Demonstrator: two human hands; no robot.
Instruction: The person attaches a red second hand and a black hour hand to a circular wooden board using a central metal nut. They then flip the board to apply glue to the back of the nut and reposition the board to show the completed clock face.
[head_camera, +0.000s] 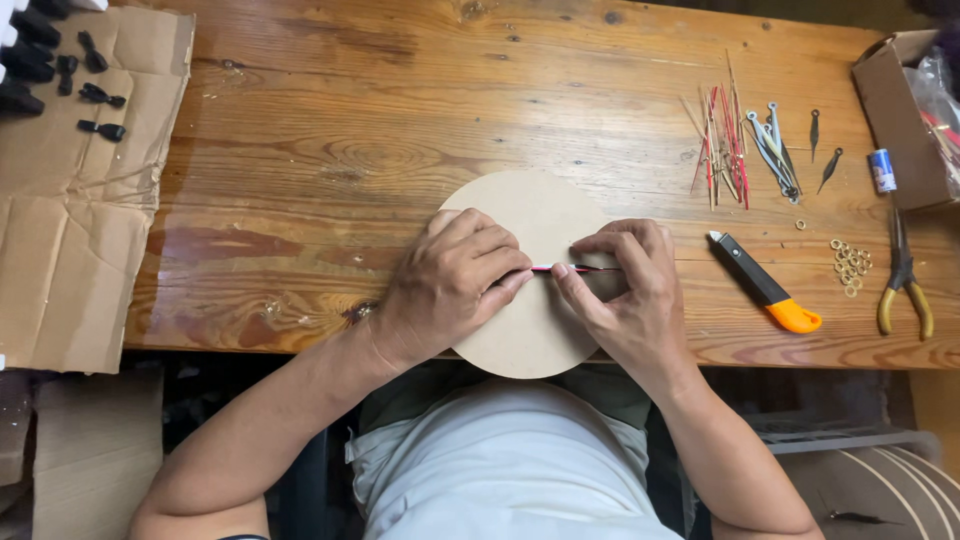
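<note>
Head view, thin red-and-black stick (570, 268), pinched by both hands' fingers (520, 280), over round board (530, 330)

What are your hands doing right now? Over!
Left hand and right hand both pinch a thin red stick over the round board. Utility knife lies off right, nothing blocking.

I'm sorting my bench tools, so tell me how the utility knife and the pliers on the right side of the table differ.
The utility knife is a straight single bar, black with an orange end; the pliers fork into two yellow-handled arms. The utility knife lies diagonally, nearer the right hand; the pliers lie roughly upright, near the table's right edge by the cardboard box. Both rest flat on the wooden table, and neither hand touches them.
</note>
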